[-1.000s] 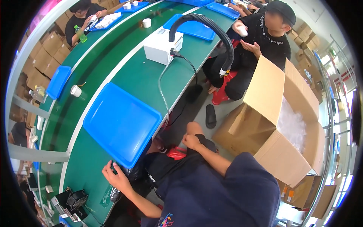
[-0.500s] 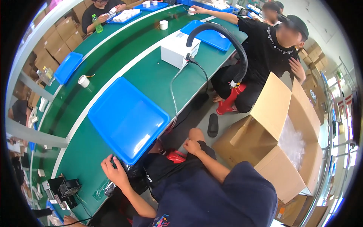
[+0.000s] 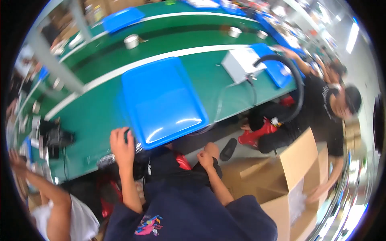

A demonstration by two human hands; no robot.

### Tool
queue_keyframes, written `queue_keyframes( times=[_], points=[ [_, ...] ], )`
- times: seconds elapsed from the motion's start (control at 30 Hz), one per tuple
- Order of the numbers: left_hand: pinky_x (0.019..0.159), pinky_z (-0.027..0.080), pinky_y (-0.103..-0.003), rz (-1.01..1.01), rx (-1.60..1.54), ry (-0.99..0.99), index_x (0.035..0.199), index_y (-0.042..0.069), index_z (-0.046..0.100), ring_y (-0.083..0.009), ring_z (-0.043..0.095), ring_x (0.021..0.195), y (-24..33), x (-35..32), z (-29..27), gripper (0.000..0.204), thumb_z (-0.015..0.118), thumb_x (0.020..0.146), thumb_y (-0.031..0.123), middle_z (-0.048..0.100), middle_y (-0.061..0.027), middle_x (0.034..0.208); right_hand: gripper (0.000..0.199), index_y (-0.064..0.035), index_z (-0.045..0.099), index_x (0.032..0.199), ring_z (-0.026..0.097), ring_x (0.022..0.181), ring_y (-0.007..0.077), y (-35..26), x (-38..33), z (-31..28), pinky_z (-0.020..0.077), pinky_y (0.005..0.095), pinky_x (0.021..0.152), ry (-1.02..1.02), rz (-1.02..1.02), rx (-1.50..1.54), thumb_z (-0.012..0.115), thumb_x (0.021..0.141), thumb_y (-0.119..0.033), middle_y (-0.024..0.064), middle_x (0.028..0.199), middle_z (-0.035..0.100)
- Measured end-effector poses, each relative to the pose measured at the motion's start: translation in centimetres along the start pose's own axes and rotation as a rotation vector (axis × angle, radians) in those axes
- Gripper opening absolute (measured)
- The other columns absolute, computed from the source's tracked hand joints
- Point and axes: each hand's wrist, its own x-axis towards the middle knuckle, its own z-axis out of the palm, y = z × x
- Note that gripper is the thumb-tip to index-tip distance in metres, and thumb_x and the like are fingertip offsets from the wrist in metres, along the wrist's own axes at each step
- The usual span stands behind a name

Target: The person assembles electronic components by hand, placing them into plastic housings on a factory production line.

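My left hand [image 3: 122, 146] is at the near edge of the green work table [image 3: 90, 128], beside the lower left corner of a blue tray [image 3: 161, 100]. Its fingers curl around something small and dark that I cannot make out. The tray looks empty and lies on the table in front of me. My right hand [image 3: 205, 159] rests on my knee, its fingers folded into a loose fist with nothing visible in it.
A white box with a black flexible hose [image 3: 243, 64] stands right of the tray. At right is an open carton [image 3: 299, 160] with clear plastic inside, near a co-worker [image 3: 317, 108]. White round parts [image 3: 131, 41] sit along the green belt. At left are a dark device [image 3: 56, 134] and another person's arm [image 3: 44, 184].
My view has swung left, so the table and tray appear turned. A person in white now shows at lower left. The co-worker at right has lowered an arm to the carton. My hands stay put.
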Motion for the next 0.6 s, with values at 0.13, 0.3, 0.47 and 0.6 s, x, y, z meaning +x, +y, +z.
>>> queue_keyframes(
  times=[0.13, 0.3, 0.47, 0.6],
  points=[
    [0.081, 0.047, -0.044, 0.019, -0.006, 0.028, 0.099, 0.005, 0.066, -0.0345, 0.058, 0.094, 0.2, 0.4, 0.6, 0.016, 0.067, 0.085, 0.011, 0.058, -0.0152, 0.098, 0.028, -0.0058, 0.07, 0.093, 0.069, 0.086, 0.0377, 0.1, 0.2, -1.2, 0.0528, 0.0475, 0.076, 0.02, -0.046, -0.002, 0.061, 0.086, -0.031, 0.0191, 0.088, 0.071],
    [0.08, 0.047, -0.044, -0.003, 0.026, 0.061, 0.098, 0.006, 0.067, -0.0341, 0.059, 0.092, -0.8, -0.2, 0.2, 0.015, 0.067, 0.085, 0.013, 0.059, -0.0137, 0.097, 0.026, -0.0013, 0.071, 0.078, 0.066, 0.063, 0.0254, -3.9, -0.4, -4.2, 0.0503, 0.0377, 0.062, 0.046, -0.379, -0.132, 0.061, 0.086, -0.024, 0.0148, 0.062, 0.065],
    [0.08, 0.047, -0.044, -0.012, -0.005, 0.031, 0.1, 0.007, 0.066, -0.0327, 0.058, 0.092, -0.4, -0.4, 0.5, 0.017, 0.067, 0.085, 0.014, 0.058, -0.0125, 0.097, 0.029, -0.0006, 0.069, 0.076, 0.063, 0.054, 0.0195, -0.8, -0.2, -2.3, 0.0499, 0.0333, 0.055, -0.008, -0.292, 0.087, 0.059, 0.091, -0.023, 0.0102, 0.058, 0.064],
    [0.081, 0.047, -0.044, -0.012, -0.035, 0.063, 0.1, 0.007, 0.066, -0.0322, 0.058, 0.093, -0.6, -0.7, 0.4, 0.017, 0.067, 0.085, 0.014, 0.057, -0.0124, 0.099, 0.024, 0.0004, 0.067, 0.08, 0.062, 0.053, 0.017, 2.7, 1.3, -0.8, 0.049, 0.0307, 0.052, -0.084, -0.188, 0.18, 0.059, 0.093, -0.019, 0.0085, 0.06, 0.064]
  ],
)
